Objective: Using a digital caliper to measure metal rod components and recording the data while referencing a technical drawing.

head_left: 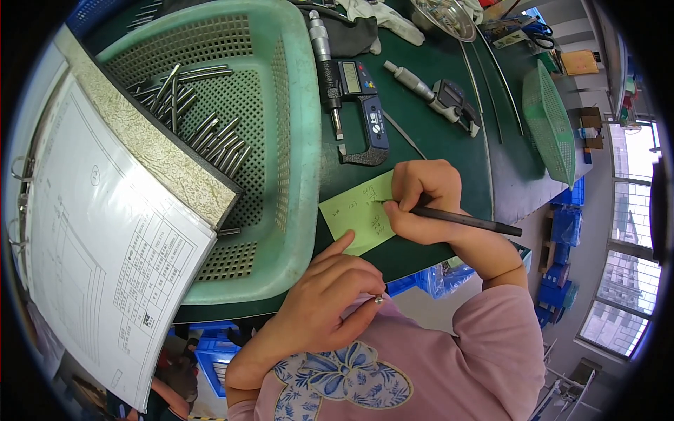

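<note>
My right hand (pixel 427 200) grips a dark pen (pixel 484 223), its tip touching a yellow-green paper note (pixel 347 219) that bears some handwriting. One finger of my left hand (pixel 326 298) rests on the note's near edge. Between the thumb and curled fingers of that same hand, the shiny end of a small metal pin (pixel 379 299) sticks out; the rest of it is hidden. Beyond the note lies a digital micrometer (pixel 374 130) with a black frame. To my left, a green plastic basket (pixel 302 189) holds several shiny metal pins (pixel 221 146).
An open binder with printed sheets (pixel 105 245) leans over the basket's left side. A second micrometer (pixel 446 98) lies farther right, near long thin rods (pixel 500 77). Another green basket (pixel 549 123) stands at the right. A metal bowl (pixel 449 17) and white gloves (pixel 390 19) sit at the back.
</note>
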The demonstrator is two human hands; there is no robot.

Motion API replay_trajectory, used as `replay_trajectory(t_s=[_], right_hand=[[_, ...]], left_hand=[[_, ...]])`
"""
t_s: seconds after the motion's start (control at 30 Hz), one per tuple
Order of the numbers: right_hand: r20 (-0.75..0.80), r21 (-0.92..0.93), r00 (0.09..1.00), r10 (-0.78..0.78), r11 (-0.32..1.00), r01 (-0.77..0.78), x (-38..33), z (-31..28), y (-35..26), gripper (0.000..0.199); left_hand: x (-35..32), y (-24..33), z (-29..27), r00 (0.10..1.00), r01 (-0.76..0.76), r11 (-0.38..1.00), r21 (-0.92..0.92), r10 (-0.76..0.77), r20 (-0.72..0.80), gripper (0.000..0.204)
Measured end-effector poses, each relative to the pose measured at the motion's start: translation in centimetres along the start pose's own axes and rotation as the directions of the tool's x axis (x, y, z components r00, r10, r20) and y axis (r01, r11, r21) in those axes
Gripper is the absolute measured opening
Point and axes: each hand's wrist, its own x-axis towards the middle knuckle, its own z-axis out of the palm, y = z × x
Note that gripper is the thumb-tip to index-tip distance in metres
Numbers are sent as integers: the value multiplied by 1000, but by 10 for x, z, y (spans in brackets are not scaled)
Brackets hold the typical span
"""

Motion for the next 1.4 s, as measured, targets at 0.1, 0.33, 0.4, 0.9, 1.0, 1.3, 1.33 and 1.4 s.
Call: replay_trajectory(t_s=[0.1,0.33,0.4,0.9,1.0,1.3,1.33,1.4], right_hand=[[-59,23,998,14,1000,-13,0,2,0,23],[-46,23,999,6,1000,-5,1,3,2,23],[-50,28,999,10,1000,-9,1,2,2,23],[176,-442,920,-351,806,393,15,-7,-6,24],[188,-600,930,-316,713,364,21,-11,-11,21],[-180,-838,947,-267,546,-5,173,-70,49,17],[-204,-867,960,-193,492,-85,199,-68,63,20],[-254,-867,967,31,436,-242,245,-47,69,25]], left_hand=[[0,1,-1,1000,-2,1000,-5,2,5,15],[1,2,-2,1000,-5,1000,-7,5,18,16],[1,1,-2,1000,-5,1000,-7,5,20,16],[1,-3,0,999,-34,999,25,33,8,15],[3,-1,1,999,-43,998,38,42,3,14],[4,3,7,999,-20,1000,24,21,-27,13],[3,1,6,999,0,1000,-2,0,-49,12],[-5,3,3,989,23,1000,18,-20,-150,12]])
